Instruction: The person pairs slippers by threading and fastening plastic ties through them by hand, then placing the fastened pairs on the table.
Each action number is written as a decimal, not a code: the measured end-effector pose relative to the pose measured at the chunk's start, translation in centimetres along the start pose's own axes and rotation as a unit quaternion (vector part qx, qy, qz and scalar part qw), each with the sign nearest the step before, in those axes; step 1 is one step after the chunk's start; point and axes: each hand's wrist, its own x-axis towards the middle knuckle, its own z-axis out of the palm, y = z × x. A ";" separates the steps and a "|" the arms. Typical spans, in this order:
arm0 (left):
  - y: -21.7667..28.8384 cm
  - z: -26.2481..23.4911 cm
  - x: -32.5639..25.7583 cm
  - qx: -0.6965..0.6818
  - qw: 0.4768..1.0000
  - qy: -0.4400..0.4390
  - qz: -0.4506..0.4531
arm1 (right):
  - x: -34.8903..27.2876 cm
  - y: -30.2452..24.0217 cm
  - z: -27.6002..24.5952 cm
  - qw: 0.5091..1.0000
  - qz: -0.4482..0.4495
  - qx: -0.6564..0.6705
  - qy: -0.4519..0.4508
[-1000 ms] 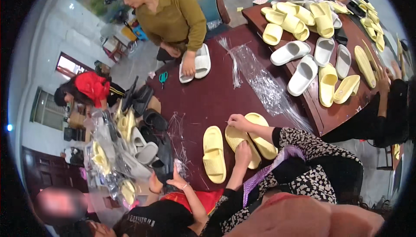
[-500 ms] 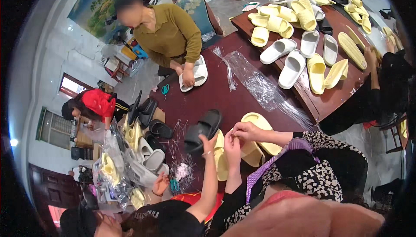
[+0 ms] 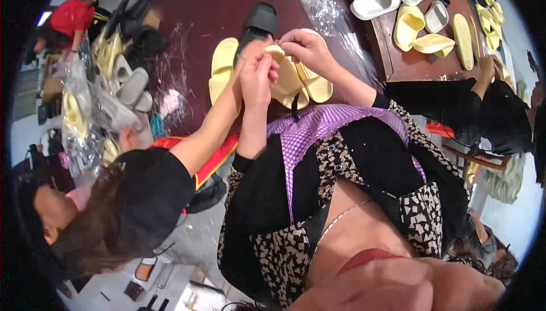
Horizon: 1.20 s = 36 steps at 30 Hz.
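Observation:
My left hand (image 3: 259, 77) is closed in a pinch in front of me. My right hand (image 3: 309, 48) pinches just beside it, fingertips a small gap apart. Whatever they hold is too small to make out. Under and beyond them lie yellow slide slippers, one (image 3: 288, 88) near my left fingers and one (image 3: 320, 88) below my right wrist. Farther left is another yellow slipper (image 3: 222, 63). A co-worker's bare arm (image 3: 209, 124) reaches in past my left hand to a black slipper (image 3: 263, 19); their fingers are partly hidden behind my hand.
Left on the dark red table (image 3: 199, 4) are grey slippers (image 3: 134, 86), plastic-wrapped yellow ones (image 3: 74, 109) and tangled thin ties (image 3: 176, 72). Transparent plastic bags (image 3: 324, 7) lie ahead. White slippers (image 3: 375, 2) and yellow ones (image 3: 408, 27) cover the right table. Co-workers sit close on both sides.
The view has tilted downward, so everything sits higher in the picture. My fingertips, which met before, are slightly apart. The co-worker's arm has reached farther forward with the black slipper, behind my left hand.

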 end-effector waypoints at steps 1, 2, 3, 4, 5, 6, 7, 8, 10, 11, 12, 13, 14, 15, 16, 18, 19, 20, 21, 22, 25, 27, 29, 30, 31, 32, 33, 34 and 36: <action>-1.2 0.0 0.1 -0.007 1.000 0.010 -0.011 | -0.5 1.3 -0.5 1.000 0.013 -0.022 -0.010; -1.8 0.4 0.0 -0.020 1.000 0.007 -0.010 | -1.1 2.8 -1.0 0.998 0.034 -0.047 -0.010; -2.4 0.7 -0.2 -0.026 0.999 0.011 -0.017 | -1.7 3.7 -1.2 0.998 0.043 -0.050 -0.012; -2.7 0.4 -0.3 -0.026 0.999 0.009 -0.024 | -2.1 4.1 -0.9 0.998 0.025 -0.053 -0.012; -2.7 0.3 -0.5 -0.026 0.999 0.006 -0.029 | -2.4 4.3 -0.6 0.998 0.004 -0.056 -0.010; -2.5 0.3 -0.8 -0.027 1.000 0.000 -0.016 | -2.6 4.3 -0.4 0.998 -0.008 -0.057 -0.005; -2.6 0.5 -0.9 -0.028 1.000 0.000 -0.015 | -2.8 3.9 -0.3 0.998 -0.009 -0.057 -0.004; -2.5 0.7 -1.0 -0.021 1.000 -0.001 -0.011 | -2.9 3.5 -0.4 0.995 -0.037 -0.094 -0.002; -2.3 0.9 -1.1 -0.012 1.000 -0.004 -0.007 | -2.9 3.0 -0.5 0.989 -0.065 -0.130 0.003; -2.2 1.0 -1.2 -0.009 1.000 -0.006 -0.004 | -2.8 2.9 -0.5 0.985 -0.079 -0.154 0.005; -2.1 1.0 -1.2 -0.006 1.000 -0.009 0.000 | -2.8 2.8 -0.5 0.980 -0.093 -0.178 0.007; -2.0 1.1 -1.2 -0.005 1.000 -0.010 -0.001 | -2.8 2.7 -0.4 0.980 -0.093 -0.177 0.009; -1.9 1.2 -1.3 -0.012 1.000 -0.009 0.002 | -2.8 2.6 -0.3 0.978 -0.099 -0.186 0.011; -1.8 1.2 -1.3 -0.018 1.000 -0.008 0.005 | -2.8 2.5 -0.2 0.975 -0.105 -0.194 0.014; -1.8 1.2 -1.4 -0.018 1.000 -0.008 0.006 | -2.8 2.4 -0.2 0.975 -0.106 -0.194 0.014; -1.9 1.1 -1.5 -0.023 1.000 -0.003 0.005 | -3.0 2.3 -0.1 0.972 -0.111 -0.208 0.010; -1.8 1.1 -1.4 -0.023 1.000 -0.004 0.005 | -3.0 2.3 -0.2 0.972 -0.112 -0.209 0.010; -1.8 1.1 -1.4 -0.023 1.000 -0.008 0.001 | -3.0 2.3 -0.1 0.971 -0.114 -0.209 0.015; -1.7 1.1 -1.4 -0.024 1.000 -0.012 -0.003 | -3.0 2.4 -0.2 0.971 -0.117 -0.209 0.019; -1.6 1.0 -1.5 -0.023 1.000 -0.012 -0.004 | -3.0 2.4 -0.1 0.971 -0.117 -0.208 0.019; -1.4 0.9 -1.7 -0.013 1.000 -0.006 -0.003 | -3.1 2.5 0.2 0.963 -0.131 -0.236 0.021; -1.3 0.7 -1.7 -0.014 1.000 -0.004 -0.001 | -3.1 2.5 0.4 0.959 -0.150 -0.239 0.025; -1.4 0.8 -1.8 -0.019 1.000 -0.004 0.002 | -3.3 2.4 0.3 0.959 -0.149 -0.238 0.024; -1.5 0.7 -1.8 -0.023 1.000 -0.004 0.004 | -3.3 2.3 0.4 0.960 -0.148 -0.238 0.024; -1.5 0.8 -1.8 -0.023 1.000 -0.004 0.004 | -3.4 2.3 0.3 0.960 -0.147 -0.238 0.025; -1.5 0.9 -1.9 -0.015 1.000 -0.007 0.001 | -3.4 2.2 0.3 0.960 -0.149 -0.234 0.029; -1.5 0.9 -2.0 -0.008 1.000 -0.009 -0.001 | -3.5 2.2 0.3 0.961 -0.150 -0.229 0.033; -1.5 0.9 -2.0 -0.007 1.000 -0.009 -0.001 | -3.5 2.3 0.3 0.961 -0.150 -0.229 0.034; -1.7 0.9 -2.2 -0.010 1.000 -0.007 0.005 | -3.7 2.4 0.3 0.961 -0.147 -0.233 0.032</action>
